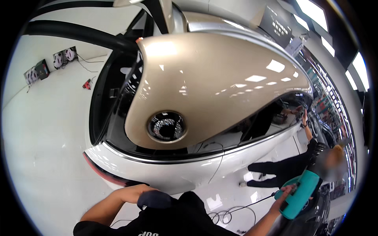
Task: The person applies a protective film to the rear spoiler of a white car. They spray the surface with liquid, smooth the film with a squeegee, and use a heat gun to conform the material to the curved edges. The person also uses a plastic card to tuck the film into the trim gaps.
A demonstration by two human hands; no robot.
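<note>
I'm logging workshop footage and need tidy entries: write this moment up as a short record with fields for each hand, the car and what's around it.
Left hand: against a dark item; grip unclear
Right hand: closed on a teal tool
Cord: dark, attached to the teal tool
Car: gold upper panel, white lower side
Round part: dark, glossy, set in the gold panel
Co-worker: dark clothes, right of the person, beside the car
Floor: pale, with a red tool on it
</note>
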